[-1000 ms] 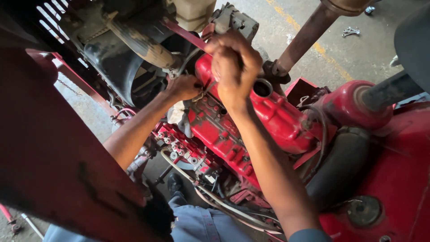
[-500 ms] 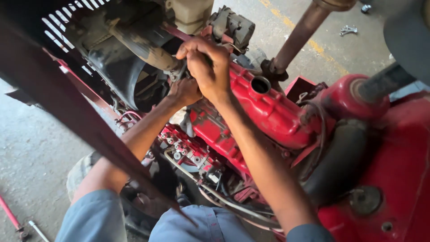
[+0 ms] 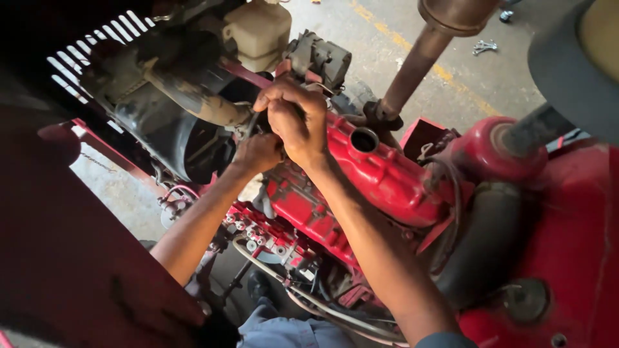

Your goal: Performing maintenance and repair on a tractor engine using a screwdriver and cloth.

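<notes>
My right hand (image 3: pixel 293 119) is a closed fist at the front end of the red engine cover (image 3: pixel 387 177). It grips a thin dark part (image 3: pixel 253 122) that curves down toward my left hand. Just below and to the left, my left hand (image 3: pixel 258 153) has its fingers curled around a fitting between the engine's front and the black fan shroud (image 3: pixel 171 138). The fitting itself is hidden by both hands. An open round filler hole (image 3: pixel 364 140) sits in the cover right beside my right wrist.
Above the hands are a rusty radiator hose (image 3: pixel 193 96) and a cream reservoir (image 3: pixel 258 29). A brown exhaust pipe (image 3: pixel 419 64) rises at the right. A red injection pump with lines (image 3: pixel 271 238) lies under my arms. A red body panel (image 3: pixel 64 258) fills the near left. Wrenches (image 3: pixel 483 46) lie on the concrete.
Both hands stay at the engine's front, and my right hand has come down closer to the left one. The view has shifted, so the red panel covers the lower left again.
</notes>
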